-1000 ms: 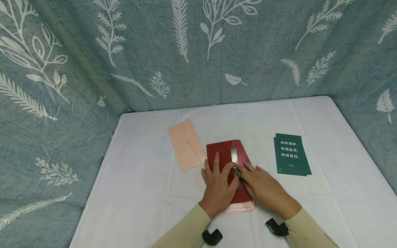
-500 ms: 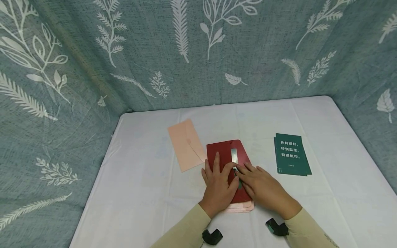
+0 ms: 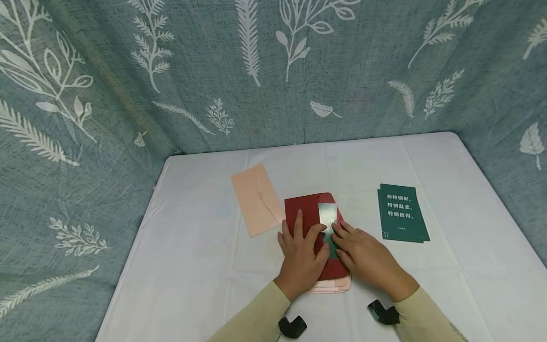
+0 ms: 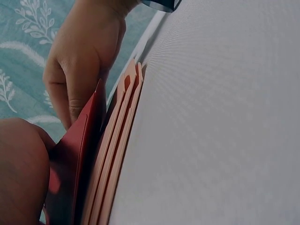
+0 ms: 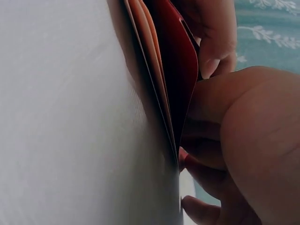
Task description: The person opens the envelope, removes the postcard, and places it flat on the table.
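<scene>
A red envelope (image 3: 301,204) lies on a stack of pink envelopes (image 3: 335,286), whose lower edges stick out under it. Along its right part shows a strip of shiny green card (image 3: 328,213), bordered on the right by the red flap. My left hand (image 3: 301,259) rests spread on the red envelope, its index fingertip and thumb tip at the card. My right hand (image 3: 365,251) has its fingers bent at the flap, fingertips by the card's right side. In the left wrist view the red envelope (image 4: 77,145) tilts up from the pink stack (image 4: 122,126).
One pink envelope (image 3: 255,199) lies at the upper left, its corner beside the red one. Several green cards with white writing (image 3: 401,213) lie in a pile at the right. A white cloth (image 3: 196,247) covers the table; patterned curtains (image 3: 273,114) hang around it.
The right hand has shifted slightly to the right, its fingers now bent back from the left hand. The visible strip of green card has become wider.
</scene>
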